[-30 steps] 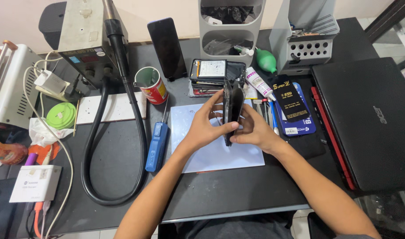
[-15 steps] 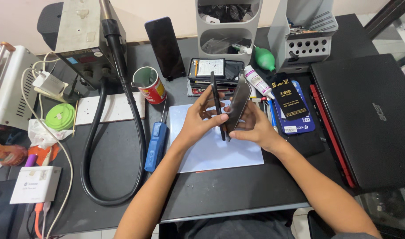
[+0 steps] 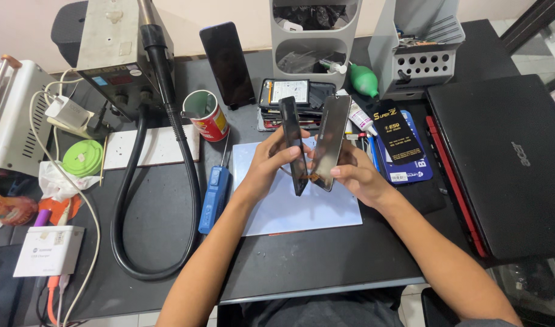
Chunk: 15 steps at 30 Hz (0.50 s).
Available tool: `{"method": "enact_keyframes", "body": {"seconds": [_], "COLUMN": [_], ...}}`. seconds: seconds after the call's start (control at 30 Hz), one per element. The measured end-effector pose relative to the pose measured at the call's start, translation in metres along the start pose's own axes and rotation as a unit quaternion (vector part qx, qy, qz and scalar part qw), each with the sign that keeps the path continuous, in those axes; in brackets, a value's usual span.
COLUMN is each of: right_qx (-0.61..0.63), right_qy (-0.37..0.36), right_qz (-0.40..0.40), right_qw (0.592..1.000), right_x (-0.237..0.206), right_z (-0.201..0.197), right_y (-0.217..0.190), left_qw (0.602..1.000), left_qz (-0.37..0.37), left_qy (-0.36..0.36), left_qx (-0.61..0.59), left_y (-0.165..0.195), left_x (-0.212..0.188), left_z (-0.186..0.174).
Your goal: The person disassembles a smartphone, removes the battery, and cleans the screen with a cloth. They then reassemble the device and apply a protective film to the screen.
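Above the pale blue rectangular work mat [image 3: 295,209] on the dark counter [image 3: 326,266], the left hand [image 3: 271,160] grips a slim black phone body [image 3: 293,144] seen nearly edge-on, its fingers [image 3: 292,152] wrapped closed around the lower half. Just right of it, the right hand [image 3: 356,175] holds a dark glossy screen panel [image 3: 330,140] tilted slightly, fingers curled shut behind its lower end. The two parts stand nearly upright, close together at the bottom and a little apart at the top. Left of the mat lies a blue handled tool [image 3: 214,197], and beyond that curves a thick black hose [image 3: 168,181]. Behind the mat's left corner stands a red-and-green cup [image 3: 206,114]. Behind the mat sits a stack of phone parts [image 3: 289,97]. Well right of the mat rests a closed black laptop [image 3: 508,163].
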State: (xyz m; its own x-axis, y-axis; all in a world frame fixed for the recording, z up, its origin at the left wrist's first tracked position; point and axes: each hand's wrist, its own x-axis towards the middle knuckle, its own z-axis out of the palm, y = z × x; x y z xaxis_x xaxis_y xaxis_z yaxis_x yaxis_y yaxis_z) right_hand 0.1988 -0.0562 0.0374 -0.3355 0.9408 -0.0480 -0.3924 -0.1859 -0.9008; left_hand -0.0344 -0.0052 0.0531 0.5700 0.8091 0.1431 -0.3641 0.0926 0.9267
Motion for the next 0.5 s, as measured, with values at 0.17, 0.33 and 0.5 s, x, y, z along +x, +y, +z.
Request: {"method": "enact_keyframes", "body": {"seconds": [0.17, 0.33, 0.5], "right_qx": [-0.010, -0.016, 0.023], "right_qy": [-0.004, 0.018, 0.075], "right_qz": [0.008, -0.012, -0.096], "right_qw": [1.000, 1.000, 0.992], "right_x": [0.001, 0.000, 0.002], "right_z": [-0.003, -0.016, -0.027], "right_y": [0.001, 0.000, -0.003], "left_qw": [0.999, 0.992, 0.978], "left_qz": [-0.030, -0.057, -0.048], "left_qy": [0.005, 0.058, 0.143], "left_qx": [-0.023, -0.093, -0.144], "left_y": [-0.012, -0.022, -0.020], "left_x": [0.002, 0.007, 0.008], "left_z": [-0.012, -0.025, -0.028]}}
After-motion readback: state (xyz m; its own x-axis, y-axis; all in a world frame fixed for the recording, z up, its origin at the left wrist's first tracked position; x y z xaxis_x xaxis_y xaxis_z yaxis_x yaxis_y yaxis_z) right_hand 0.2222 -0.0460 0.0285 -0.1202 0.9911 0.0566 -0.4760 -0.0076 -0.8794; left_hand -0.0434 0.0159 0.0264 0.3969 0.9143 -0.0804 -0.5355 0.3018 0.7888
